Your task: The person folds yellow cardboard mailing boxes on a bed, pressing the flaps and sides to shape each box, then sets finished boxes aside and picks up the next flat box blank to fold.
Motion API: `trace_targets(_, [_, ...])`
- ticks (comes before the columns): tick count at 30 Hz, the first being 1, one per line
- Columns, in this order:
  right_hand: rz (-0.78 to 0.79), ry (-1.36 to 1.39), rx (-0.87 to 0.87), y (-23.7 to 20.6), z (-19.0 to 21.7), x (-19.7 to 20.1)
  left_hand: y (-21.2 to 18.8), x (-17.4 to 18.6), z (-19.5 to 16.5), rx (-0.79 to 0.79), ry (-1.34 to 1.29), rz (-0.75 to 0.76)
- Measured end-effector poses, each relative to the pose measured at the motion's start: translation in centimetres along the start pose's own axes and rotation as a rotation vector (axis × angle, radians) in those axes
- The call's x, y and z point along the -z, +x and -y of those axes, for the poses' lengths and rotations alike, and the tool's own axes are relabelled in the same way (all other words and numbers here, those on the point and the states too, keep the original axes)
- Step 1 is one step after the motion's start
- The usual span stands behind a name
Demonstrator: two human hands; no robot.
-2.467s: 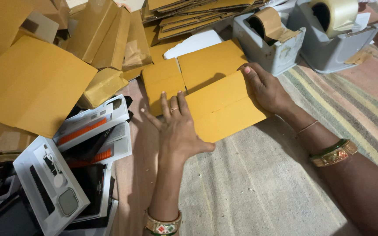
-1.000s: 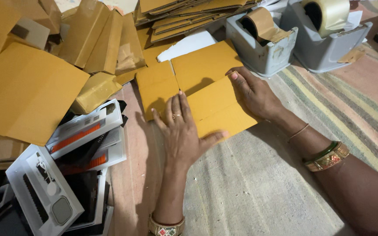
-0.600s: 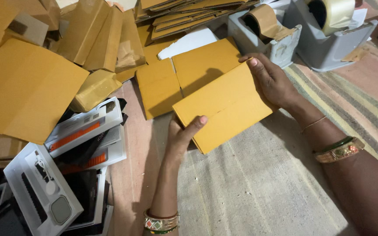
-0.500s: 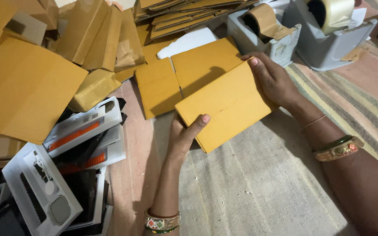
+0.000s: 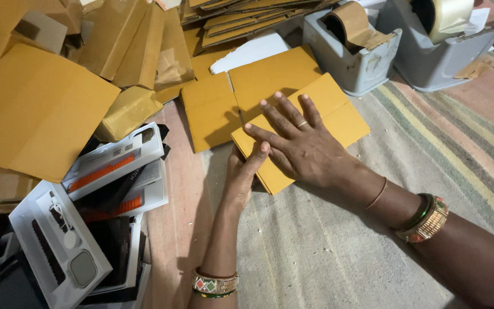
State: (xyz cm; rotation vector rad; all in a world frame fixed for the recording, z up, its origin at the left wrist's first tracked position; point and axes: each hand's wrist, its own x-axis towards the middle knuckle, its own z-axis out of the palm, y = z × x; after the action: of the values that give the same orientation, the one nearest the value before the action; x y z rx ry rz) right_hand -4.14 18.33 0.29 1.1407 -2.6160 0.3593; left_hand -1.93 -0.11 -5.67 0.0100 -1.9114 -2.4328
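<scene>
A flat brown cardboard box blank [image 5: 338,114] lies tilted on the striped mat. My right hand [image 5: 298,143] presses flat on its top with the fingers spread. My left hand [image 5: 244,174] grips the near left edge of the same cardboard, thumb on top and fingers underneath. More flat cardboard blanks [image 5: 270,74] lie just behind it.
Two grey tape dispensers [image 5: 353,57] [image 5: 438,43] with brown and clear tape stand at the back right. A heap of folded cardboard [image 5: 35,109] fills the left. White and black product boxes [image 5: 110,166] lie at the lower left. The striped mat [image 5: 373,252] spreads in front.
The cardboard was lifted off the mat between both hands, then my right hand moved from its far edge onto its top; my left hand now holds the near edge.
</scene>
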Motion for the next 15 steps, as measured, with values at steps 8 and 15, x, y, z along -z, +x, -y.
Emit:
trace_targets(8, [0.025,-0.054,-0.118,0.6,-4.1,1.0,0.2,0.1,0.0,-0.007,0.003,0.001])
trace_targets(15, [-0.056,0.157,-0.298,-0.4,-8.4,0.5,0.1,-0.6,-0.8,0.041,0.129,-0.050])
